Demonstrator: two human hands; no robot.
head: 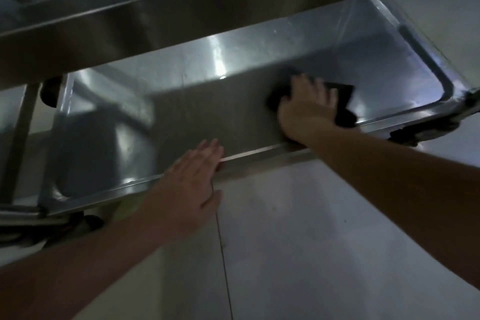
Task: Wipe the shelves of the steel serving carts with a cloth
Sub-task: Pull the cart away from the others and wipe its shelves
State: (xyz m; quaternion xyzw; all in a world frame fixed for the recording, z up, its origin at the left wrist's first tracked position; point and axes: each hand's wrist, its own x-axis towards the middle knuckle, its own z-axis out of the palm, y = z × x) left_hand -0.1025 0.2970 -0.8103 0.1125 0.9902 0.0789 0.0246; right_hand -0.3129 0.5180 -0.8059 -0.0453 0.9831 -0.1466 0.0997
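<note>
Now the lower shelf [213,112] fills mid-frame, under the upper shelf [130,21]. Right hand [306,106] presses the dark cloth [342,101] flat, fingers spread, right of centre; the left stretch looks unwiped. Left hand [194,179] rests straight-fingered on the rim.

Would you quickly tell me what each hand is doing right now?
Left hand: open, fingers straight, resting on the lower shelf's front rim.
Right hand: open, pressing the dark cloth flat.
</note>
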